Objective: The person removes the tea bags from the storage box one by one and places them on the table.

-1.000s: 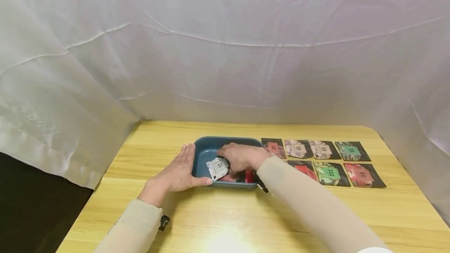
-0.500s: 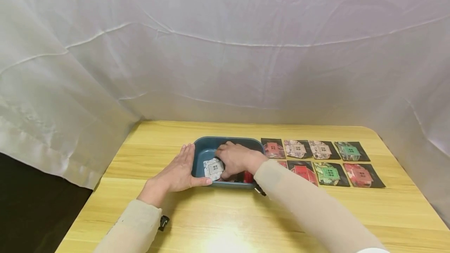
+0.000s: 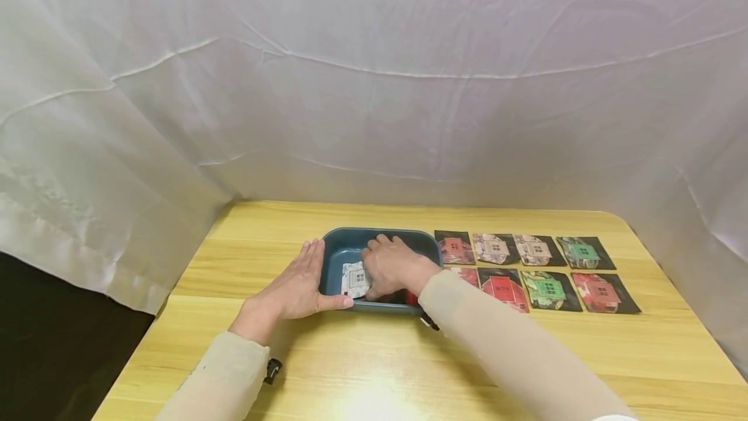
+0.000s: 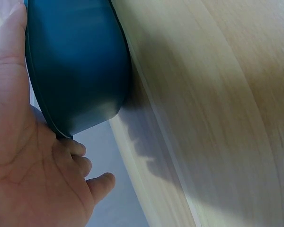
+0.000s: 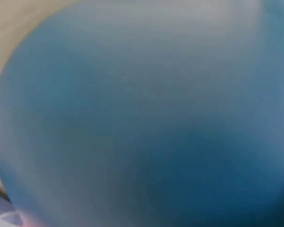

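Note:
A dark blue rectangular bin [image 3: 334, 268] stands on the wooden table. My left hand [image 3: 295, 281] rests along its left end, fingers straight on the rim and thumb on the front edge; the left wrist view shows the palm beside the bin's outer wall [image 4: 80, 61]. Inside the bin, my right hand [image 3: 391, 266] has curled fingers and pinches the right side of a small white printed sachet [image 3: 354, 278]. That side of the sachet is hidden under the hand. Something red [image 3: 411, 296] shows below the right wrist. Blurred blue bin wall [image 5: 142, 109] fills the right wrist view.
Right of the bin, flat sachets lie in two rows, among them a red one [image 3: 452, 247], a pale one [image 3: 493, 247] and a green one [image 3: 548, 288]. The right sleeve [image 3: 502, 336] partly covers the front row. A pale curtain [image 3: 374, 115] hangs behind the table [image 3: 327, 369].
The white sachet has turned straighter and shifted slightly left with my right hand, whose wrist has also moved a little left. My left hand and the bin stay where they were.

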The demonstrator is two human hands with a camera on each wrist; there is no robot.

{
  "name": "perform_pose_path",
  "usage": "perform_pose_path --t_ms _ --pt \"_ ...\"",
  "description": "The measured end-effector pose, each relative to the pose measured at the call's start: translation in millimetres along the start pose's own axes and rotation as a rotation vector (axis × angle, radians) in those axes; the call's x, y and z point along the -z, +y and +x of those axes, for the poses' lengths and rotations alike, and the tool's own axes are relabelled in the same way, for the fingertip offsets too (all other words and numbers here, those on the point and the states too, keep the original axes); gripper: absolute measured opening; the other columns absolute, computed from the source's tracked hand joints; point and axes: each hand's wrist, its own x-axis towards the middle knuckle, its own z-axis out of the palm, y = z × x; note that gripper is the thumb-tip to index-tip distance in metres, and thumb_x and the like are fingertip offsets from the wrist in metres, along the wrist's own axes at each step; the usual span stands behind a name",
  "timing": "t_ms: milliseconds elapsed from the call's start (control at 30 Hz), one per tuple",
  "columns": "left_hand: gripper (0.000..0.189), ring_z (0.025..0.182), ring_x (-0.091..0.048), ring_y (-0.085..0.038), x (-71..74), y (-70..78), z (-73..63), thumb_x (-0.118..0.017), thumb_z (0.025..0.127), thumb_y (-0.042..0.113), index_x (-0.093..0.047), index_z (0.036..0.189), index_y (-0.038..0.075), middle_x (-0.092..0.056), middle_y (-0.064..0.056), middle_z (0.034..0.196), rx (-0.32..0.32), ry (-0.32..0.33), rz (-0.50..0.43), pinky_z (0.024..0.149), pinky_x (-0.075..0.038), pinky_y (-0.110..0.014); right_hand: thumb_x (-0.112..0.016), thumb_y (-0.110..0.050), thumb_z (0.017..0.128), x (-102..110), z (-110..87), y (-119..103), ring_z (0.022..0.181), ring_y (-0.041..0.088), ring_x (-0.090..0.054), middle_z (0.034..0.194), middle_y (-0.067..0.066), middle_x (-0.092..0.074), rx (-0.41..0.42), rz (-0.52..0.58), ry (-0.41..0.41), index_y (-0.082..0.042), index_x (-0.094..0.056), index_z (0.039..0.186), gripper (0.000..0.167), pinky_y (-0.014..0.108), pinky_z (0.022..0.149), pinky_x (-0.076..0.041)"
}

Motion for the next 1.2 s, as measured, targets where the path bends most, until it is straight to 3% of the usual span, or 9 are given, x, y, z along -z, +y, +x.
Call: perform_pose_path --t_ms 200,500,633,867,1067,1200 --pt "0.136 0.163 -0.002 -0.043 -0.6 -0.7 0.2 -0.067 0.085 0.081 -0.003 0.166 -0.007 -0.003 -0.028 0.175 -0.003 0.004 0.004 0.132 -0.015 -0.054 -0.08 -0.07 0.074 3.6 -6.5 10.2 0.126 0.027 -0.054 0.134 0.008 -0.063 -0.038 -0.034 0.031 -0.007 -0.059 0.141 0.094 0.05 0.116 -0.045" --pt "0.137 0.164 0.0 -0.04 2.2 -0.4 -0.3 -0.068 0.084 0.081 -0.001 0.167 -0.004 0.001 -0.024 0.176 0.015 -0.003 -0.005 0.133 -0.014 -0.055 -0.077 -0.065 0.074 21.5 -34.3 39.3 0.113 0.025 -0.053 0.119 0.006 -0.061 -0.071 -0.024 0.063 -0.01 -0.059 0.124 0.077 0.05 0.111 -0.047" --pt "0.137 0.164 0.0 -0.041 3.1 0.1 -0.5 -0.068 0.084 0.08 -0.001 0.167 -0.005 0.001 -0.024 0.176 0.01 -0.002 -0.008 0.132 -0.014 -0.055 -0.077 -0.062 0.073 28.5 -52.5 49.0 0.11 0.025 -0.052 0.116 0.006 -0.058 -0.062 0.044 0.129 -0.008 -0.058 0.123 0.075 0.047 0.107 -0.049" --pt "0.139 0.164 0.001 -0.039 3.0 -0.2 -0.3 -0.067 0.082 0.083 0.001 0.167 -0.003 0.002 -0.022 0.177 0.018 -0.009 -0.008 0.132 -0.014 -0.055 -0.078 -0.058 0.075 33.6 -91.0 51.4 0.107 0.024 -0.052 0.119 0.009 -0.061 -0.021 0.11 0.26 -0.001 -0.058 0.134 0.084 0.046 0.106 -0.048" --pt "0.138 0.164 0.0 -0.041 2.5 -1.4 -0.6 -0.067 0.083 0.083 -0.001 0.167 -0.005 0.001 -0.024 0.176 0.006 0.007 -0.002 0.132 -0.014 -0.055 -0.076 -0.06 0.076 22.5 -124.3 49.7 0.104 0.026 -0.056 0.117 0.012 -0.064 0.029 0.062 0.392 0.001 -0.061 0.131 0.083 0.044 0.095 -0.053" --pt "0.137 0.164 -0.001 -0.042 1.8 -1.1 -0.7 -0.066 0.084 0.082 -0.002 0.166 -0.007 0.0 -0.025 0.175 -0.002 0.014 0.012 0.132 -0.014 -0.055 -0.077 -0.06 0.074 11.0 -144.8 47.1 0.109 0.028 -0.059 0.117 0.012 -0.064 0.064 0.041 0.467 0.0 -0.062 0.13 0.084 0.047 0.098 -0.055"
